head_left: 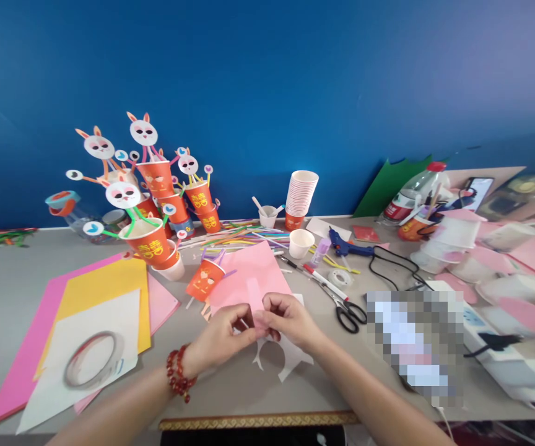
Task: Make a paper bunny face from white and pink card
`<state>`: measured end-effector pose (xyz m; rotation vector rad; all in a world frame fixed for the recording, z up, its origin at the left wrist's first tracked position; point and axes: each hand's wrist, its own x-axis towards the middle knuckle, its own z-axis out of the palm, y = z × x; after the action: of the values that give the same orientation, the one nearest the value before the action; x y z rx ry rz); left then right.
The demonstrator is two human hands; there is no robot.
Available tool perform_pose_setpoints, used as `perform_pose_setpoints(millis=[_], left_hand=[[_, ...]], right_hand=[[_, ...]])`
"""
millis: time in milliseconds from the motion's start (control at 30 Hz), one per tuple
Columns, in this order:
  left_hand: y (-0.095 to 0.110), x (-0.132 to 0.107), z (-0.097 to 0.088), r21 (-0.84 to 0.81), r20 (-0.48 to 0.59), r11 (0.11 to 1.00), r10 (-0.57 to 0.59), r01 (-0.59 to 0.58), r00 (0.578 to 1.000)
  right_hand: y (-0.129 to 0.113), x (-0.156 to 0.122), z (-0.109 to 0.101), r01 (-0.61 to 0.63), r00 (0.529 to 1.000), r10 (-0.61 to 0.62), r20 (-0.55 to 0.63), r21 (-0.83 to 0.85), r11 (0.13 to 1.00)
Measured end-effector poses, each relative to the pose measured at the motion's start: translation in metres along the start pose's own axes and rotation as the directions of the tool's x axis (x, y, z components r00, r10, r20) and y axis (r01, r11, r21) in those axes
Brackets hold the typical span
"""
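Both hands meet low in the middle of the head view, over the table. Between the fingertips of my left hand [228, 331] and my right hand [288, 319] is a narrow strip of pink paper [253, 291], pinched at its lower end and pointing away from me. Behind it lies a larger sheet of pink paper [260, 263]. White paper scraps with round cut-outs [298, 347] lie under and beside my right hand. A red paper cup [206, 280] with purple strips leans just beyond my left hand. Scissors [348, 314] with black handles rest to the right.
Red cups with rabbit faces [123, 194] stand at the back left. Coloured sheets [103, 282] and a tape roll [91, 359] lie left. A cup stack [301, 195] and a blue glue gun [348, 246] are at the back. Right are a pixelated patch, white cups [460, 232] and a power strip [504, 359].
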<state>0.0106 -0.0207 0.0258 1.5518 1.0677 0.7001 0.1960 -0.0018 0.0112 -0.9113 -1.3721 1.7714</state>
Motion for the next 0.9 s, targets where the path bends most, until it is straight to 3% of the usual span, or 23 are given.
perform_pose_setpoints(millis=[167, 400, 533, 633, 700, 800, 900], left_hand=[[0.003, -0.004, 0.014, -0.205, -0.018, 0.979, -0.022, 0.018, 1.0], [0.007, -0.006, 0.014, -0.061, -0.101, 0.997, 0.046, -0.052, 0.994], [0.006, -0.008, 0.016, -0.047, -0.084, 0.996, 0.071, -0.075, 0.994], [0.004, -0.008, 0.016, -0.107, -0.077, 0.992, 0.064, -0.072, 0.995], [0.003, -0.009, 0.014, -0.164, -0.099, 0.985, 0.036, -0.052, 0.994], [0.002, -0.008, 0.011, -0.214, -0.135, 0.976, 0.006, -0.035, 0.991], [0.002, -0.007, 0.013, -0.233, -0.119, 0.972, 0.011, -0.038, 0.993]], right_hand=[[-0.008, -0.003, 0.001, 0.036, 0.999, -0.037, -0.017, -0.071, 0.997], [-0.023, -0.015, 0.0, 0.069, 0.996, -0.083, -0.035, -0.297, 0.952], [-0.032, -0.027, 0.001, 0.124, 0.988, -0.154, -0.018, -0.503, 0.855], [-0.039, -0.044, -0.019, 0.097, 0.978, -0.202, -0.044, -0.764, 0.637], [-0.041, -0.061, -0.046, -0.081, 0.95, -0.243, -0.194, -0.909, 0.41], [-0.037, -0.086, -0.089, -0.409, 0.878, -0.239, -0.415, -0.909, 0.079], [-0.028, -0.1, -0.114, -0.482, 0.874, -0.127, -0.469, -0.87, -0.103]])
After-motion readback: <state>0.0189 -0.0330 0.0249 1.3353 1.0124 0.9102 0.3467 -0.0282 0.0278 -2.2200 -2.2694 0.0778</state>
